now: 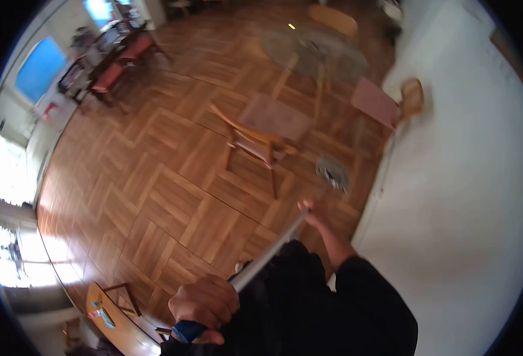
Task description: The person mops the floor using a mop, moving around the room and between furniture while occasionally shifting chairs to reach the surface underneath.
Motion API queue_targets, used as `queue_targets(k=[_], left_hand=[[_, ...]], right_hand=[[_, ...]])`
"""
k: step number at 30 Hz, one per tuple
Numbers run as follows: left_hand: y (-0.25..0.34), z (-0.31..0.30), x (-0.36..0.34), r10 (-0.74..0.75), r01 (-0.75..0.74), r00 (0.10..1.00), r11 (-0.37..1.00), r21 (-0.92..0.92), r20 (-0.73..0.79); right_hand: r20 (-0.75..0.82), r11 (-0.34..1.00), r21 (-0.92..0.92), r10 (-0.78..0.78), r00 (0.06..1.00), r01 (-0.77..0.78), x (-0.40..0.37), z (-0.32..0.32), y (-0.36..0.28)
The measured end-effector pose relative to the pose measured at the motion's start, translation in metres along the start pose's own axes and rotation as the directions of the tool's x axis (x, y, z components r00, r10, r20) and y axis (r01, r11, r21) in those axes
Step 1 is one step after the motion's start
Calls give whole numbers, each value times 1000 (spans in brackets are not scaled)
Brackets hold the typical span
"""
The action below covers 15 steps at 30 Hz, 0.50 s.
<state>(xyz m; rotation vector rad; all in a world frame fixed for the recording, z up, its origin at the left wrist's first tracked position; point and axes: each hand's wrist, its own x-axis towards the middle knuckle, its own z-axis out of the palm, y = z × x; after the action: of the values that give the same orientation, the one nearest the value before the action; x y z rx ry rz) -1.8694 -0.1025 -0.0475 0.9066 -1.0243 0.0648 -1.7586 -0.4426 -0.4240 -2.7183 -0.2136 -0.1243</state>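
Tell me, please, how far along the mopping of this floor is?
Done: cannot tell; the wooden floor shows no clear wet trail. In hand: left hand and right hand grip the mop handle, with the mop head low by the white wall, near a chair. Left: likely the floor around that chair and beyond.

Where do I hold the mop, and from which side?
By its long thin pole, not the floppy head. The pole slants down to the floor, so wrap one hand from above over the blue end, like the left hand, and the other partway down, like the right hand.
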Motion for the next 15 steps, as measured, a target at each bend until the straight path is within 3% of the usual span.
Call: queue_targets(k=[2, 4, 6, 8, 10, 12, 15], left_hand=[[-47, 11, 14, -102, 108, 989, 993, 56, -108], [-96, 18, 23, -201, 227, 963, 964, 136, -182], [-143, 31, 32, -302, 369, 903, 909, 192, -305], [-176, 34, 24, -426, 530, 821, 817, 229, -381], [-200, 38, 15, -491, 594, 789, 764, 252, -369], [-205, 42, 6, -533, 625, 771, 736, 258, -347], [-169, 36, 3, -484, 597, 782, 762, 251, -392]], right_hand=[[-18, 998, 50, 46, 999, -45, 24, -11, 49], [72, 977, 50, 201, 977, -205, 48, -21, 101], [176, 954, -73, 300, 938, -292, 77, -27, 150], [293, 902, -65, 426, 856, -427, 101, -36, 183], [290, 895, -119, 446, 846, -431, 109, -38, 207], [189, 906, -144, 420, 887, -399, 104, -20, 222], [154, 939, -71, 344, 926, -337, 88, -12, 194]])
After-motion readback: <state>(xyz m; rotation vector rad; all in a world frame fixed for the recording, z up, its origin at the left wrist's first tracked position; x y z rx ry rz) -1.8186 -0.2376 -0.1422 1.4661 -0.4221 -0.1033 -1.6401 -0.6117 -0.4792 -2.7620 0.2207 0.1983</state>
